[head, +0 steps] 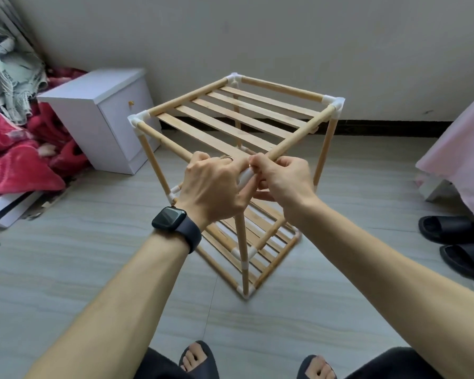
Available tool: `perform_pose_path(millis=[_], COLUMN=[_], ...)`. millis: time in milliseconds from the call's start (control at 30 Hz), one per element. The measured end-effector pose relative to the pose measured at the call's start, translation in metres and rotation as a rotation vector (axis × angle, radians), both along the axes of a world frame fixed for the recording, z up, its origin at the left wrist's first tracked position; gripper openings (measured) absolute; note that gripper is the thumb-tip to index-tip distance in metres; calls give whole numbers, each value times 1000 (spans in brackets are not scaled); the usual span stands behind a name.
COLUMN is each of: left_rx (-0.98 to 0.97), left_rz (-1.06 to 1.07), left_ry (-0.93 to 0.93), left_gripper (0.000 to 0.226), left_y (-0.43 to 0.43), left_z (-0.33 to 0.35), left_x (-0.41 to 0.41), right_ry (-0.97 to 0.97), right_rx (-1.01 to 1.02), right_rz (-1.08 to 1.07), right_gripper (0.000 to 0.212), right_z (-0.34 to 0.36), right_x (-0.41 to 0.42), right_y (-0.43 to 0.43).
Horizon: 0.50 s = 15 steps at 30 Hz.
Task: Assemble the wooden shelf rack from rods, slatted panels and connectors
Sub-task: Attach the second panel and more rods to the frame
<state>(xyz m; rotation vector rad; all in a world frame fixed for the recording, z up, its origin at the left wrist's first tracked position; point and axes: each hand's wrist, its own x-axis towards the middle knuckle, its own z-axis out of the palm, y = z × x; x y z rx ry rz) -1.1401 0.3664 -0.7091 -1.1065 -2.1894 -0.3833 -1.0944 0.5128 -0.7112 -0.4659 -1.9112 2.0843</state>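
Both arms outstretched; left hand (211, 187) and right hand (285, 181) meet at the rack's (230, 124) near top corner, fingers pinching the white connector (246, 176) (mostly hidden).

Both hands (251, 184) meet, fingers curled shut, arms outstretched

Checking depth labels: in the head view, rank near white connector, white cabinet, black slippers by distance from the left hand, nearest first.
From the left hand:
1. Near white connector, in the hand's grip at the rack's top front corner.
2. White cabinet, on the floor to the left, by the wall.
3. Black slippers, far right near the frame edge.
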Motion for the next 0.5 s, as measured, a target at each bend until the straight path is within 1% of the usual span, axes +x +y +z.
perform_pose_path(millis=[133,233,300,367,400,433,500], left_rx=[26,64,36,-33,-66,-94,-155], left_rz=[21,40,-22,-155,-207,-229,-167], left_ry=[-54,-105,-128,-135,-120,-95,-58], left_gripper=[38,39,43,57,64,70,80], left_y=[0,8,13,14,12,8,-5], left_z=[-6,-6,-4,-5,-5,-2,10], left_x=[-5,-2,3,7,7,5,-7], right_ry=[3,-22,-44,-97,-124,-150,-179], right_rx=[100,107,112,150,211,326,642], right_rz=[31,63,96,119,119,88,-90], right_gripper=[27,27,26,25,27,30,35], right_z=[-2,1,5,11,15,19,23], right_x=[4,1,0,4,7,10,16], right_y=[4,18,34,56,68,80,99])
